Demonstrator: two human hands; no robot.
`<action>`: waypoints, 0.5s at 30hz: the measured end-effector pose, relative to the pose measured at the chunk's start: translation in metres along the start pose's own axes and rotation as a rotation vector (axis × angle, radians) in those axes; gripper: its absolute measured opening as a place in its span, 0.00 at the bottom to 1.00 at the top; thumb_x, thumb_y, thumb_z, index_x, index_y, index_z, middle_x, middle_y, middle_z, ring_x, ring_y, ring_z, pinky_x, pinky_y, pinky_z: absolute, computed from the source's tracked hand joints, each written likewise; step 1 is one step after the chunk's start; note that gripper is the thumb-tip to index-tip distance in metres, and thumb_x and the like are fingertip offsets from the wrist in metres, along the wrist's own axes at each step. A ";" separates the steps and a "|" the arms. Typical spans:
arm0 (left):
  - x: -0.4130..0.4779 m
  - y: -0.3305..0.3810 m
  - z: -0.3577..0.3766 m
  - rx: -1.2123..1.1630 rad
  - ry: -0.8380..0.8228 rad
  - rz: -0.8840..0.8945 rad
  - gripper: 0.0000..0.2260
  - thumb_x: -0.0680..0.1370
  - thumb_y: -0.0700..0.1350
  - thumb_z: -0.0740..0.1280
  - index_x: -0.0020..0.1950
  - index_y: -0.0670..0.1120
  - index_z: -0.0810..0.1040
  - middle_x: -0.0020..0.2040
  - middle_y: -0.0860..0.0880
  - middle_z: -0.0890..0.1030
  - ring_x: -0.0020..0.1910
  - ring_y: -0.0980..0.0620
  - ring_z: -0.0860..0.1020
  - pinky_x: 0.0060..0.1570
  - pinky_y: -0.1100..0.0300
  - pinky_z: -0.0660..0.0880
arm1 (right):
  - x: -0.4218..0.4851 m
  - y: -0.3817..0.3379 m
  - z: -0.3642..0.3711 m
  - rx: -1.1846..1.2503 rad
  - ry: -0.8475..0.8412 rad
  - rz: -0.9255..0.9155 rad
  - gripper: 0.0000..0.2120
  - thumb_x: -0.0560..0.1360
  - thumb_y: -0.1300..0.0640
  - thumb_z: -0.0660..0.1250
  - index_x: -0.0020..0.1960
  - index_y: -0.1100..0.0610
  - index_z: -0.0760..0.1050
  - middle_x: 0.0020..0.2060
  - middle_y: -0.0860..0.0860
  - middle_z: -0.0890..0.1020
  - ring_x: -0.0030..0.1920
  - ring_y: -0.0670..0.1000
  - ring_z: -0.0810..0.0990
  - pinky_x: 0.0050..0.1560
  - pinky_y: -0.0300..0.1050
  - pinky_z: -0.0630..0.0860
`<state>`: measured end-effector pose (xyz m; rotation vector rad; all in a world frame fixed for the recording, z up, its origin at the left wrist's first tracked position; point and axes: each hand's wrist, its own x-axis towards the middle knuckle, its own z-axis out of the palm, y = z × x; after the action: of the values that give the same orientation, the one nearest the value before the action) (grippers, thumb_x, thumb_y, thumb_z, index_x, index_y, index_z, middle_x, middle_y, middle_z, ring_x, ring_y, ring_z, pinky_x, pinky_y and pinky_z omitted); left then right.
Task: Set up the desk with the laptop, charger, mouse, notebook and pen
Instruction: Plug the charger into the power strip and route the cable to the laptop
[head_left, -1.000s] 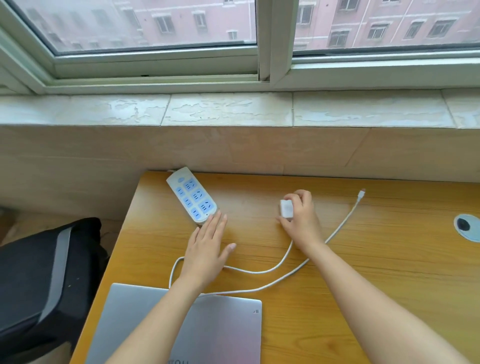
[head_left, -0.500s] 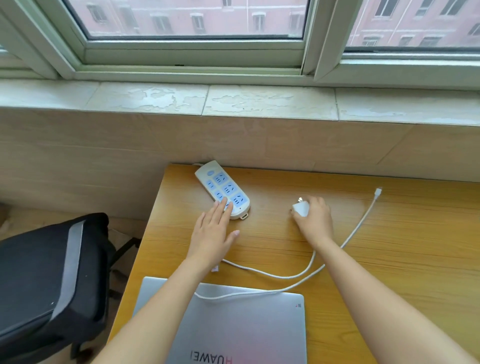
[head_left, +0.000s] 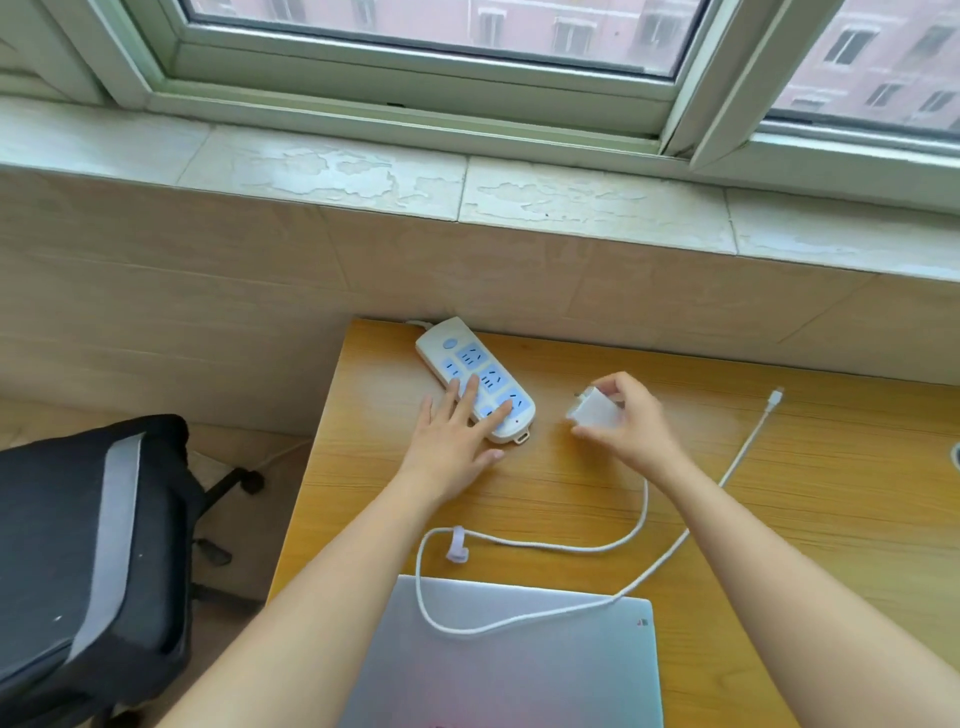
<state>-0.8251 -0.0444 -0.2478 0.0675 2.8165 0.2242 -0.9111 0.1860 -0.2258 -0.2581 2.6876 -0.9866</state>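
A white power strip (head_left: 467, 358) with blue sockets lies at the desk's far left corner. My left hand (head_left: 457, 441) rests flat with its fingertips pressing on the strip's near end. My right hand (head_left: 631, 426) grips the white charger brick (head_left: 592, 413), lifted just off the desk with its prongs pointing left toward the strip. The charger's white cable (head_left: 545, 545) loops across the desk and over the closed silver laptop (head_left: 519, 670) at the near edge. Its free plug end (head_left: 775, 397) lies to the right. No mouse, notebook or pen is in view.
The wooden desk (head_left: 805, 493) stands against a tiled wall under a window sill (head_left: 363, 166). A black office chair (head_left: 88, 545) stands on the floor left of the desk. A cable grommet (head_left: 955, 456) shows at the right edge.
My left hand slid forward onto the power strip's near end. My right hand lifted the charger brick off the desk and turned its prongs toward the strip.
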 end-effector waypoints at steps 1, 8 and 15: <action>0.001 -0.002 0.001 0.004 0.012 -0.002 0.28 0.80 0.63 0.52 0.77 0.63 0.44 0.78 0.45 0.38 0.76 0.42 0.38 0.73 0.42 0.44 | 0.003 -0.007 0.000 0.015 -0.022 -0.041 0.25 0.61 0.53 0.80 0.53 0.52 0.73 0.51 0.49 0.77 0.51 0.49 0.75 0.50 0.43 0.72; 0.010 0.010 0.007 0.028 0.138 -0.025 0.29 0.77 0.63 0.58 0.76 0.59 0.56 0.77 0.36 0.50 0.75 0.32 0.50 0.68 0.33 0.51 | 0.023 -0.037 0.002 -0.115 -0.195 -0.203 0.24 0.63 0.57 0.79 0.57 0.48 0.76 0.54 0.44 0.79 0.56 0.47 0.76 0.54 0.45 0.74; 0.014 0.003 0.019 0.087 0.297 0.032 0.24 0.70 0.60 0.72 0.64 0.53 0.78 0.63 0.34 0.76 0.61 0.29 0.74 0.54 0.30 0.69 | 0.042 -0.052 -0.004 -0.371 -0.251 -0.336 0.24 0.66 0.58 0.77 0.61 0.51 0.77 0.58 0.46 0.80 0.59 0.49 0.75 0.57 0.42 0.70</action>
<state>-0.8328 -0.0376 -0.2693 0.1063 3.1224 0.1269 -0.9483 0.1382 -0.1968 -0.8682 2.6188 -0.4785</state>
